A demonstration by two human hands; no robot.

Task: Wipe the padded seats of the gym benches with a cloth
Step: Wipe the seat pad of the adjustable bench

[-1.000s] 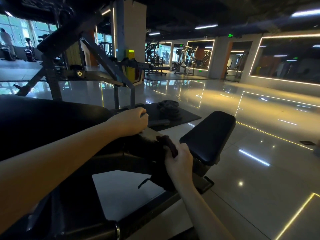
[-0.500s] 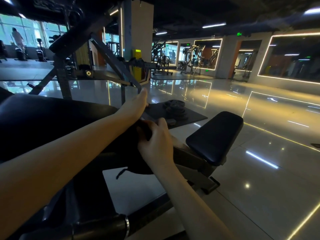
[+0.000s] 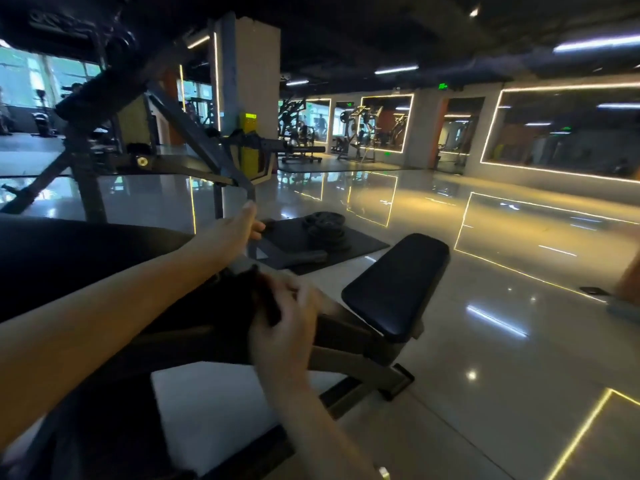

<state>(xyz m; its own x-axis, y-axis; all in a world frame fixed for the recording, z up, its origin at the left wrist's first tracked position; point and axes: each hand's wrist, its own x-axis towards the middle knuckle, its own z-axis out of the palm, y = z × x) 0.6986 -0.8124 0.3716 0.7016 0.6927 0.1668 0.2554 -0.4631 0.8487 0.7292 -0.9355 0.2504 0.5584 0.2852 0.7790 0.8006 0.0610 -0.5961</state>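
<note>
Cloth, dark bunched fabric [image 3: 258, 301], clutched in your right hand [image 3: 289, 327] at the large black bench pad's [image 3: 86, 258] end; your left hand [image 3: 239, 226] lies beyond it, fingers outstretched, grasping nothing.

**Q:** What is lost at the edges?
**A:** The large black pad [image 3: 69, 258] runs off the left edge. A blurred orange shape [image 3: 628, 275] is cut by the right edge and cannot be identified.
**Q:** And at centre?
**A:** The right hand [image 3: 287, 323], motion-blurred, covers most of the dark cloth [image 3: 252, 296]. The left hand [image 3: 235, 230] curls its fingertips out of sight, so its hold is unclear.
</note>
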